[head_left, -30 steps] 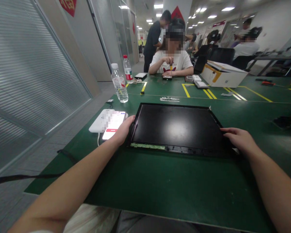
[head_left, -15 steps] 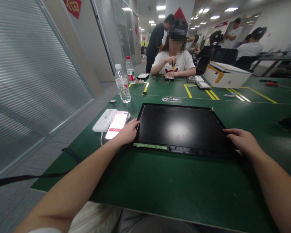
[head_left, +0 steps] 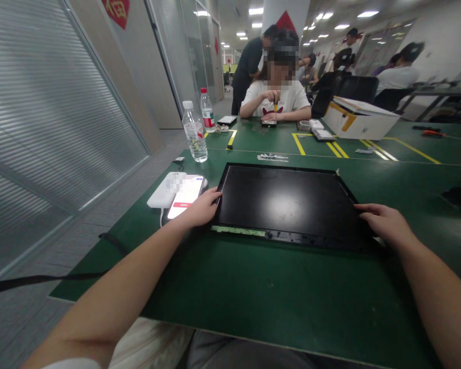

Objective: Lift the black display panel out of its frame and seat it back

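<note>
A black flat display panel (head_left: 288, 202) lies on the green table (head_left: 269, 302), with a green circuit strip (head_left: 238, 231) along the left part of its near edge. My left hand (head_left: 204, 207) grips the panel's left edge, fingertips on the frame. At the opposite side, my right hand (head_left: 384, 221) holds the right edge, its index finger stretched along the frame and the lower fingers partly hidden. Just left of my left hand are a lit phone (head_left: 186, 197) and a white device (head_left: 165, 190) with a cable.
Two plastic bottles, one nearer (head_left: 195, 134) and one red-capped (head_left: 207, 111), stand beyond the phone. Metal scraps (head_left: 272, 157) lie behind the panel. Across the table a person (head_left: 275, 102) works with a screwdriver. A white box (head_left: 359, 119) sits at the back right.
Both hands and the panel keep their places. In the background, a standing person at the right has shifted left.
</note>
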Motion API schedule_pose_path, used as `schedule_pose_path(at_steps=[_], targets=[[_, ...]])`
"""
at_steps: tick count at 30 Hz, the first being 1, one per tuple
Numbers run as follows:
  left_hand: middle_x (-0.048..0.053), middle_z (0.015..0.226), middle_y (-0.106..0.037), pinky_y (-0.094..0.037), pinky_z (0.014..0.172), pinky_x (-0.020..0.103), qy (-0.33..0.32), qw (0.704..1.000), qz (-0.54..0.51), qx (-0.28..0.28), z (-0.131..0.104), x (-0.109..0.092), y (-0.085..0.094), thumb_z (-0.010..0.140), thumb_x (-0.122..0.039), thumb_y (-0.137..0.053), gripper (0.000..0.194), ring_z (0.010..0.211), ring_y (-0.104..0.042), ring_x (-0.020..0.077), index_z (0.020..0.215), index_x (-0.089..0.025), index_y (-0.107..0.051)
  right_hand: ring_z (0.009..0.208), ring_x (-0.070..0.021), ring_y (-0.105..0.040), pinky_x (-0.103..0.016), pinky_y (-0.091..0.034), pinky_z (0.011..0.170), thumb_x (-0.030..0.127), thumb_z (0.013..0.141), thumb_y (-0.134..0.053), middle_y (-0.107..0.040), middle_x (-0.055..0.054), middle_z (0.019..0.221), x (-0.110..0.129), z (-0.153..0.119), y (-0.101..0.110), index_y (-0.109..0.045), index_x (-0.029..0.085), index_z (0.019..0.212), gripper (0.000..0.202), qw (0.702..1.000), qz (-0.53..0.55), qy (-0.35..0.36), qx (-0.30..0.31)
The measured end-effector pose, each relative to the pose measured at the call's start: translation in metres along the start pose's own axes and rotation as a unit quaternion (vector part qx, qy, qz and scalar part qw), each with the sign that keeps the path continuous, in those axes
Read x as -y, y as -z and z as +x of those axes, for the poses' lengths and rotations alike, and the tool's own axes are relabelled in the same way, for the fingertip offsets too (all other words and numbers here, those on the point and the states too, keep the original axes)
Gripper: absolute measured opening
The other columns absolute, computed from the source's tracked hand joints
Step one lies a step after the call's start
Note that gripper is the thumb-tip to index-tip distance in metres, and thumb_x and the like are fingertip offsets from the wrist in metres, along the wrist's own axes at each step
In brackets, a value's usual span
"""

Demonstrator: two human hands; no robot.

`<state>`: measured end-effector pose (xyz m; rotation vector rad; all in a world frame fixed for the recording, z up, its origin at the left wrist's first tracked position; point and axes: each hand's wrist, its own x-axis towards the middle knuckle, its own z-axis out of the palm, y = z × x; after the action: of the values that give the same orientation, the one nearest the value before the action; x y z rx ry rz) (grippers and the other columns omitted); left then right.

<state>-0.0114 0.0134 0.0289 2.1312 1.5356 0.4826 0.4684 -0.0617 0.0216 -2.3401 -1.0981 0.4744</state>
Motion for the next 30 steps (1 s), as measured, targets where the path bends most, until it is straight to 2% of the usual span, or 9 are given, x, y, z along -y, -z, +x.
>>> schedule_pose_path(at_steps=[4, 8, 11, 14, 18, 21, 25, 27, 30], targets=[[0.006, 0.156, -0.062, -0.038, 0.126, 0.045, 0.029, 0.995, -0.094, -0.01, -0.001, -0.001, 0.001, 0.087, -0.021, -0.056, 0.048, 0.148, -0.052, 0.0329, 0.13, -0.023, -0.077, 0.062, -0.0165, -0.059, -0.028, -0.045, 0.06, 0.016, 0.083, -0.061, -0.071, -0.004, 0.073, 0.001, 0.0, 0.001, -0.081, 0.014, 0.12, 0.042, 1.0, 0.006, -0.007, 0.003], [0.012, 0.152, -0.064, -0.045, 0.12, 0.047, 0.062, 0.985, -0.16, -0.029, -0.001, -0.003, -0.001, 0.091, -0.025, -0.055, 0.059, 0.14, -0.06, 0.0326, 0.15, -0.018, -0.061, 0.063, -0.0172, -0.06, -0.028, -0.046, 0.061, 0.016, 0.082, -0.062, -0.072, -0.004, 0.076, 0.002, -0.001, 0.002, -0.081, 0.014, 0.12, 0.042, 1.0, 0.007, -0.011, 0.004], [0.015, 0.155, -0.061, -0.041, 0.123, 0.05, 0.052, 0.991, -0.116, -0.045, 0.001, -0.002, -0.005, 0.095, -0.025, -0.053, 0.06, 0.145, -0.055, 0.0324, 0.154, -0.016, -0.054, 0.065, -0.0185, -0.061, -0.029, -0.046, 0.062, 0.017, 0.081, -0.062, -0.072, -0.005, 0.075, 0.001, 0.0, 0.002, -0.081, 0.014, 0.12, 0.044, 1.0, 0.006, -0.011, 0.008], [0.018, 0.16, -0.055, -0.033, 0.128, 0.052, 0.025, 0.998, -0.038, -0.036, 0.002, 0.001, -0.01, 0.096, -0.024, -0.05, 0.058, 0.153, -0.046, 0.0332, 0.153, -0.012, -0.053, 0.068, -0.0193, -0.062, -0.03, -0.046, 0.063, 0.018, 0.081, -0.061, -0.074, -0.007, 0.08, 0.0, 0.001, 0.002, -0.081, 0.013, 0.12, 0.044, 1.0, 0.01, -0.003, 0.012], [0.017, 0.165, -0.049, -0.026, 0.131, 0.054, 0.002, 1.0, 0.004, -0.024, 0.0, 0.004, -0.015, 0.095, -0.02, -0.05, 0.061, 0.158, -0.037, 0.034, 0.156, -0.013, -0.05, 0.071, -0.019, -0.063, -0.03, -0.046, 0.065, 0.018, 0.078, -0.062, -0.077, -0.008, 0.087, -0.002, 0.003, 0.001, -0.081, 0.015, 0.116, 0.043, 1.0, 0.019, 0.009, 0.002], [0.016, 0.165, -0.049, -0.027, 0.13, 0.053, 0.003, 1.0, 0.009, -0.023, -0.002, 0.003, -0.015, 0.095, -0.015, -0.048, 0.06, 0.157, -0.038, 0.0332, 0.155, -0.015, -0.052, 0.073, -0.0192, -0.064, -0.03, -0.047, 0.066, 0.018, 0.077, -0.062, -0.077, -0.007, 0.087, -0.003, 0.004, 0.001, -0.082, 0.016, 0.113, 0.041, 1.0, 0.011, 0.024, -0.006], [0.018, 0.163, -0.05, -0.03, 0.13, 0.047, 0.028, 0.999, 0.038, -0.01, -0.003, -0.004, -0.01, 0.095, -0.009, -0.041, 0.056, 0.156, -0.041, 0.0315, 0.148, -0.009, -0.06, 0.072, -0.0186, -0.063, -0.03, -0.046, 0.068, 0.018, 0.08, -0.059, -0.077, -0.009, 0.089, -0.002, 0.002, 0.001, -0.08, 0.013, 0.119, 0.045, 1.0, -0.005, 0.022, 0.007], [0.018, 0.16, -0.054, -0.035, 0.127, 0.048, 0.036, 0.999, 0.028, -0.014, -0.004, -0.007, -0.009, 0.094, -0.008, -0.042, 0.057, 0.153, -0.046, 0.0328, 0.149, -0.01, -0.06, 0.073, -0.0185, -0.063, -0.03, -0.046, 0.069, 0.018, 0.08, -0.058, -0.077, -0.009, 0.089, -0.002, 0.002, 0.0, -0.079, 0.012, 0.121, 0.046, 1.0, -0.007, 0.023, 0.009], [0.014, 0.154, -0.062, -0.044, 0.121, 0.049, 0.048, 0.998, -0.012, -0.03, -0.005, -0.011, -0.006, 0.091, -0.008, -0.047, 0.06, 0.142, -0.059, 0.0335, 0.149, -0.016, -0.061, 0.075, -0.0189, -0.063, -0.03, -0.046, 0.07, 0.02, 0.08, -0.06, -0.078, -0.009, 0.09, -0.005, 0.004, -0.001, -0.081, 0.013, 0.119, 0.045, 1.0, -0.002, 0.023, -0.002]])
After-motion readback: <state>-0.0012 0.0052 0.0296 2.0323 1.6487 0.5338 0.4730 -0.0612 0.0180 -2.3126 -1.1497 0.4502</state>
